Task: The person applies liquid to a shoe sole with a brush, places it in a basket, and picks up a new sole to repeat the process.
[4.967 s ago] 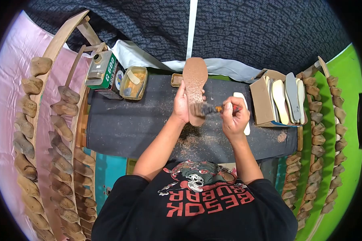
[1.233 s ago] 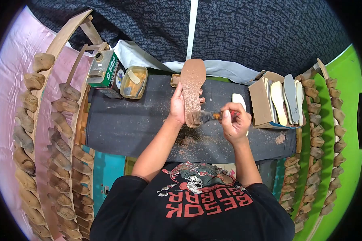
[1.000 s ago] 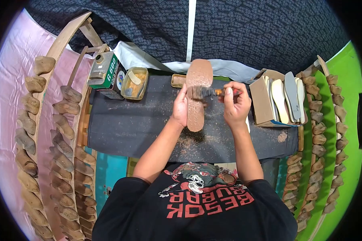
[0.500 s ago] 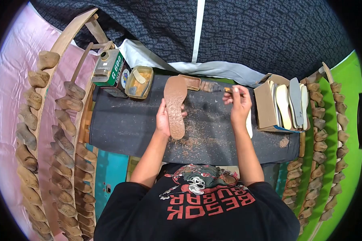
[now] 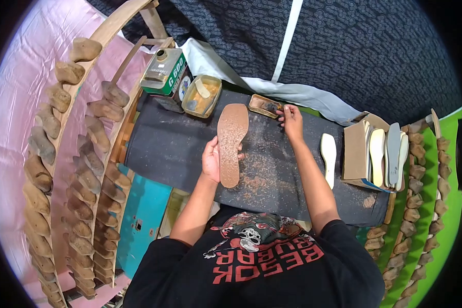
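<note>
My left hand [image 5: 210,160] is closed around the narrow part of a brown shoe sole [image 5: 233,126], thumb at one side and fingertips at the other. The sole's upward face looks rough and glossy. In my right hand [image 5: 292,123] is a brush [image 5: 278,109], pinched by its handle. Its dark head reaches into a small brown rectangular tray [image 5: 255,109] at the back of the table; the bristles are hard to make out there. A white insole [image 5: 328,156] lies to the right of my right forearm.
A green-topped G 600 can [image 5: 164,77] and a yellowish tub [image 5: 194,110] stand at the back left. A cardboard box [image 5: 355,154] of insoles is at right. Brown shavings [image 5: 262,180] litter the dark table [image 5: 164,149]. Racks of wooden shoe lasts [image 5: 90,169] flank both sides.
The brush in my right hand has moved left and back into the small tray. My left hand still holds the sole. The view has shifted and tilted, showing the white insole fully.
</note>
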Action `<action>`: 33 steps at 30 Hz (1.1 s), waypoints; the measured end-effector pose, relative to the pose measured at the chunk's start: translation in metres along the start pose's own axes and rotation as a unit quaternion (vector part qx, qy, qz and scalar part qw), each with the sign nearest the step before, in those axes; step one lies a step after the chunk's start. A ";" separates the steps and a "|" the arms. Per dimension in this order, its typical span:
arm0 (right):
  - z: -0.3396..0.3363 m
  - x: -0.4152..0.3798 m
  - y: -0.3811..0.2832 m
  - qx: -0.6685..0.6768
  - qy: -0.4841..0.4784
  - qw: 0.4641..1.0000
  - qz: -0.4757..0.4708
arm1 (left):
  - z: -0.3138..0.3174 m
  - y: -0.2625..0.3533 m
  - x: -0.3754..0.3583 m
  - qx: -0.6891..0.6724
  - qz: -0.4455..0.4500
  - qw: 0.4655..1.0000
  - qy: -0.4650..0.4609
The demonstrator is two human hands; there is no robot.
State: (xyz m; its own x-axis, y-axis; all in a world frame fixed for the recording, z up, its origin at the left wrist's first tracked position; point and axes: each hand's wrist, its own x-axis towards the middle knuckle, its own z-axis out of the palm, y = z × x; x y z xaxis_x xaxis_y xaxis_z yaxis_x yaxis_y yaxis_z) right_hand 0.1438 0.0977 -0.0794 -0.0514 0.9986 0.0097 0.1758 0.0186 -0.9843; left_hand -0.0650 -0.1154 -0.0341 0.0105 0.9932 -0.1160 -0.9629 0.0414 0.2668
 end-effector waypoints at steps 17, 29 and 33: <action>-0.044 -0.085 -0.005 0.071 0.096 0.988 0.103 | -0.001 0.003 0.033 -0.040 -0.103 0.994 -0.021; -0.047 -0.128 -0.106 0.282 -0.030 0.950 0.133 | -0.008 -0.057 0.046 0.027 -0.338 0.938 -0.073; -0.069 -0.132 -0.093 0.246 -0.068 0.952 0.169 | -0.010 -0.061 0.044 0.048 -0.371 0.923 -0.093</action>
State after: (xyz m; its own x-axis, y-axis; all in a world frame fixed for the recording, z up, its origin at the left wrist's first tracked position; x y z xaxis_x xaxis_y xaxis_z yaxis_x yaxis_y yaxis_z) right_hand 0.2020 -0.0328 0.0228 -0.2057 0.9273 -0.3126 -0.2762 -0.3615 -0.8905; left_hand -0.0088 -0.0756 -0.0652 0.7126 0.6882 -0.1366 -0.6432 0.7185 0.2647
